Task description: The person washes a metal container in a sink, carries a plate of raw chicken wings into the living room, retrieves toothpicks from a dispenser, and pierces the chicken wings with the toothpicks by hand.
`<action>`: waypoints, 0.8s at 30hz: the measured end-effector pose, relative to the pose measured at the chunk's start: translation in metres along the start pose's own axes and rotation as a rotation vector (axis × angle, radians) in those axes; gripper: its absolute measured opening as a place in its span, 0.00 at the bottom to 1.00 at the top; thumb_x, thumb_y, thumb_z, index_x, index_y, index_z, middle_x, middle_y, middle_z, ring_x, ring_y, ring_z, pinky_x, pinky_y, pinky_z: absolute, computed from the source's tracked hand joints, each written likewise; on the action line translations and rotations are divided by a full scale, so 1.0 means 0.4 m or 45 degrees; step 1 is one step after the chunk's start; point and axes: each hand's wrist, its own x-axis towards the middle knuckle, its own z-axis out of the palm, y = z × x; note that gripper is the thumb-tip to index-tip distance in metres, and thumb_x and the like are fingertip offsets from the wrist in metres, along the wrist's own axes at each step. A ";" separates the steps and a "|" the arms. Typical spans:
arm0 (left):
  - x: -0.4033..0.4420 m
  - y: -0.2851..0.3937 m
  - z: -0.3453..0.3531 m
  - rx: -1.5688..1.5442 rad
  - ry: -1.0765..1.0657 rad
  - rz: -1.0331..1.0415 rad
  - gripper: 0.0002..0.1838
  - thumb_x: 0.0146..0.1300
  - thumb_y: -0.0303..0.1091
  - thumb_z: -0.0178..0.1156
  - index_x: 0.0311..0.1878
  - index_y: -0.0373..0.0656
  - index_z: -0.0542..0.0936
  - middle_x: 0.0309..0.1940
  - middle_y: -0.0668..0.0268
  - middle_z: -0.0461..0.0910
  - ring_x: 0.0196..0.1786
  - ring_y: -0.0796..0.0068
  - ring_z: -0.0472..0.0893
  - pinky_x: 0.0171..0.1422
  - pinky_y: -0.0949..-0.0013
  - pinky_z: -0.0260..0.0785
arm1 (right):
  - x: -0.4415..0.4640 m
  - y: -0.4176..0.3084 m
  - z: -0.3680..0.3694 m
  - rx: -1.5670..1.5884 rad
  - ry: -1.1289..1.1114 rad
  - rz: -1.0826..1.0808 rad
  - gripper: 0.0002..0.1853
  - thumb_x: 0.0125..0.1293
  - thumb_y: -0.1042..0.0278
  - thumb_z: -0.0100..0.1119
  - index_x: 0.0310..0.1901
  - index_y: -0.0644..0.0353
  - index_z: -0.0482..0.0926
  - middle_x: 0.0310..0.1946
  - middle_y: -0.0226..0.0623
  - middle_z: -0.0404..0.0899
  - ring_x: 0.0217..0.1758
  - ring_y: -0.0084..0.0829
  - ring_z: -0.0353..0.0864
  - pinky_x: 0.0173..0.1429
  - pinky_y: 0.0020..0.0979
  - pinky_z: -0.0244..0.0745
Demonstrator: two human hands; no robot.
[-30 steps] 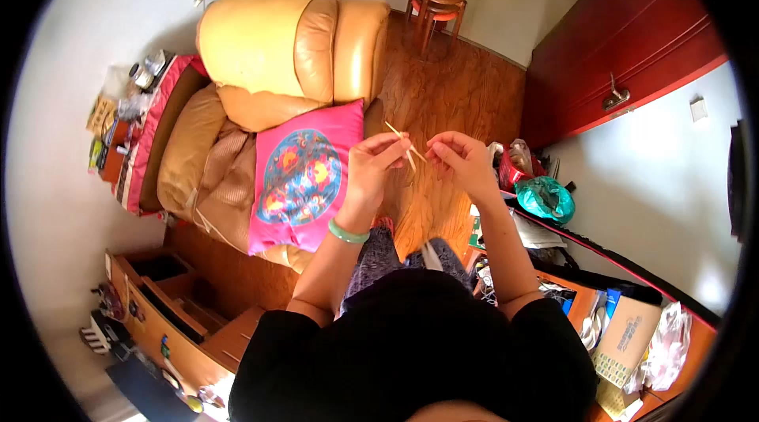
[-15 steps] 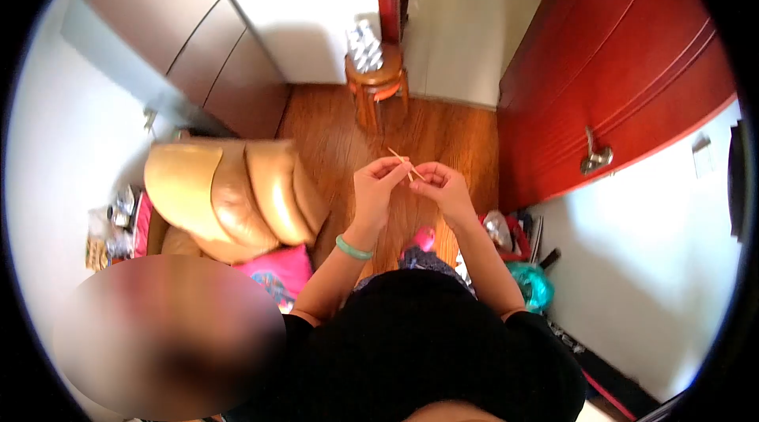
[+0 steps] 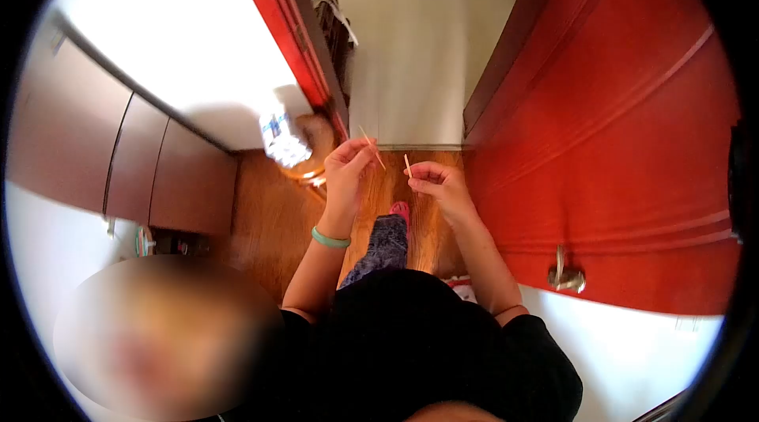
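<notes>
My left hand [image 3: 348, 173], with a green bangle [image 3: 330, 238] on its wrist, pinches a thin pale wooden stick [image 3: 366, 134] that looks like a toothpick. It slants from upper left to lower right across the fingertips. Between thumb and fingers of my right hand [image 3: 443, 189] is a second, shorter-looking thin stick [image 3: 408, 162], held nearly upright. A small gap separates the two hands, and the sticks do not touch. Both hands are raised in front of my body, above the wooden floor [image 3: 269, 216].
A red door [image 3: 601, 153] with a metal handle [image 3: 567, 273] stands open on the right. Ahead is the doorway to a pale floor [image 3: 411, 50]. A round wooden stool [image 3: 316, 137] bears a shiny silvery pack [image 3: 285, 141]. Brown cabinets [image 3: 190, 177] line the left.
My hands have moved apart, each keeping a stick. I have stepped forward, so the doorway and stool are nearer; the tan armchair has left the view.
</notes>
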 end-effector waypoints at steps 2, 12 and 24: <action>0.138 -0.023 0.037 0.131 -0.130 -0.018 0.05 0.60 0.25 0.57 0.38 0.36 0.79 0.26 0.69 0.78 0.28 0.84 0.74 0.34 0.80 0.65 | 0.132 -0.045 -0.056 -0.002 0.060 0.001 0.11 0.56 0.76 0.61 0.41 0.64 0.79 0.32 0.31 0.80 0.35 0.19 0.76 0.37 0.21 0.68; 0.766 -0.085 0.293 0.286 -0.318 -0.119 0.05 0.58 0.26 0.60 0.36 0.35 0.81 0.28 0.67 0.80 0.30 0.81 0.76 0.35 0.77 0.68 | 0.718 -0.254 -0.330 -0.108 0.077 -0.048 0.10 0.54 0.76 0.63 0.39 0.65 0.79 0.30 0.31 0.80 0.32 0.20 0.78 0.34 0.21 0.70; 1.541 -0.167 0.426 0.309 0.010 -0.041 0.09 0.57 0.29 0.62 0.37 0.33 0.81 0.28 0.66 0.80 0.31 0.81 0.76 0.36 0.78 0.67 | 1.580 -0.462 -0.581 -0.492 -0.347 -0.094 0.08 0.52 0.79 0.63 0.35 0.69 0.79 0.32 0.39 0.82 0.37 0.25 0.81 0.44 0.25 0.77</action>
